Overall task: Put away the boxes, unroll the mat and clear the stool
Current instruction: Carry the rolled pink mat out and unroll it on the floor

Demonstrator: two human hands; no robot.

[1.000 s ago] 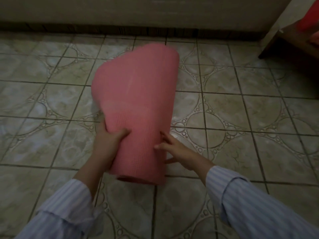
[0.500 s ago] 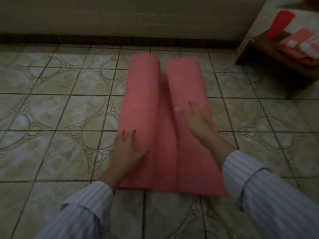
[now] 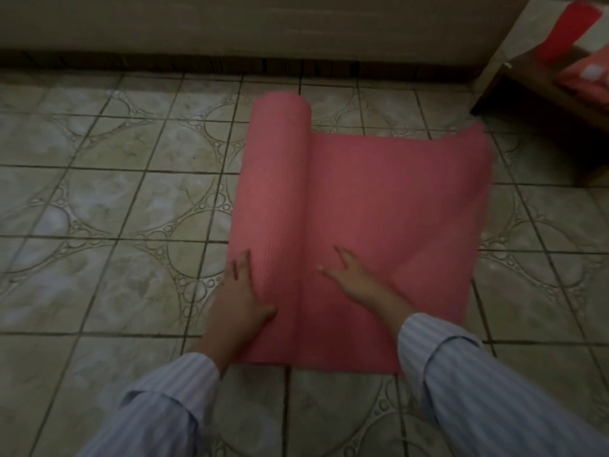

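Note:
A pink mat (image 3: 389,219) lies on the tiled floor, partly unrolled. Its rolled part (image 3: 276,192) stands as a thick tube on the left, and the flat part spreads to the right with its far right edge still curling up. My left hand (image 3: 242,301) rests against the near end of the roll, fingers over its left side and thumb on its front. My right hand (image 3: 352,278) lies flat with spread fingers on the unrolled part, just right of the roll. A dark wooden stool (image 3: 540,103) at the top right carries red and pink items (image 3: 586,74).
Patterned beige tiles (image 3: 108,206) stretch to the left of the mat. A pale wall with a dark base strip (image 3: 197,62) runs along the back. The stool stands close to the mat's far right corner.
The mat went from held in the air to lying on the floor. It has opened out: the flat part has spread right and the roll has moved left under my left hand.

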